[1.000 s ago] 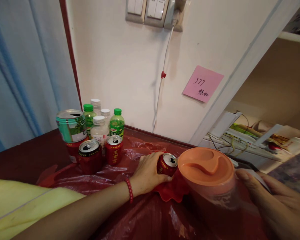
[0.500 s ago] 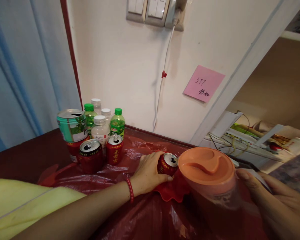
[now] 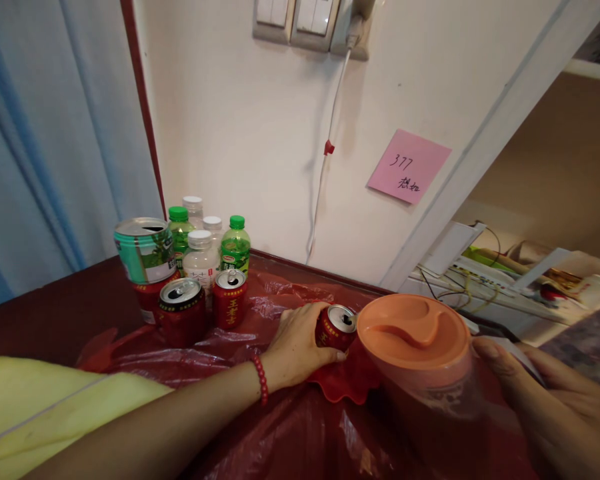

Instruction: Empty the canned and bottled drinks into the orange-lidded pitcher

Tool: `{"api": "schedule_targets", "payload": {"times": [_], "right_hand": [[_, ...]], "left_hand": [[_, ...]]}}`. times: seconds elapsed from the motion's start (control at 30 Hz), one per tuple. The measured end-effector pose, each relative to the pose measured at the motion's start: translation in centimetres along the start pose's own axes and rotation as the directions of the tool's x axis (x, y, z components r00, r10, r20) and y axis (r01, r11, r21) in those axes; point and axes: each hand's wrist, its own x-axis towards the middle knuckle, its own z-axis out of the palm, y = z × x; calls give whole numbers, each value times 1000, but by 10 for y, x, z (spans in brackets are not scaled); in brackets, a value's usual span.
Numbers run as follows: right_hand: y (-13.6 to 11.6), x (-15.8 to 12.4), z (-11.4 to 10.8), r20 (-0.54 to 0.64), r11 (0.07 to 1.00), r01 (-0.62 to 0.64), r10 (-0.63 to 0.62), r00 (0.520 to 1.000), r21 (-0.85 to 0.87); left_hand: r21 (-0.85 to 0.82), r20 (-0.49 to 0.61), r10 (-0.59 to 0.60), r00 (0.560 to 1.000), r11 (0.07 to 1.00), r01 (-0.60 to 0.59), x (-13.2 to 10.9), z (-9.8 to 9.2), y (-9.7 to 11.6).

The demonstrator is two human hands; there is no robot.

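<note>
My left hand (image 3: 300, 343), with a red bead bracelet on the wrist, is wrapped round an opened red drink can (image 3: 337, 325). The can stands upright on a red wavy-edged mat (image 3: 347, 381). At the right, my right hand (image 3: 555, 393) grips a clear pitcher (image 3: 450, 400) at its handle side. An orange lid (image 3: 415, 330) covers the pitcher, and its rim is close to the can's top. Whether the rim touches the can I cannot tell. The handle is mostly hidden by my fingers.
Red plastic sheeting (image 3: 220, 373) covers the table. To the left stand red cans (image 3: 230, 299), a green can (image 3: 145, 252), and several bottles with green or white caps (image 3: 200, 257). Yellow cloth (image 3: 60, 400) lies front left. A cable (image 3: 333, 107) hangs down the wall behind.
</note>
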Motion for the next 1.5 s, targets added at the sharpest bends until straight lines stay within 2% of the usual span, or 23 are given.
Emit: {"api": "schedule_targets", "payload": {"times": [0.23, 0.77, 1.03, 1.13, 1.3, 1.5], "right_hand": [[0, 1, 2, 10, 999, -35, 35, 999, 20], [2, 4, 0, -2, 1000, 6, -6, 1000, -5], [1, 1, 3, 3, 999, 3, -3, 1000, 37], [7, 5, 2, 9, 1000, 3, -3, 1000, 5], [25, 22, -1, 140, 995, -34, 21, 990, 89], [35, 28, 0, 129, 991, -62, 47, 991, 120]], "left_hand": [[-2, 4, -9, 1000, 1000, 9, 0, -1, 3], [-4, 2, -3, 1000, 1000, 3, 0, 0, 2], [-8, -1, 7, 1000, 1000, -7, 0, 1, 0], [-14, -5, 9, 1000, 1000, -9, 0, 0, 1], [-13, -10, -13, 1000, 1000, 13, 0, -2, 3], [-24, -2, -30, 1000, 999, 30, -1, -2, 4]]}}
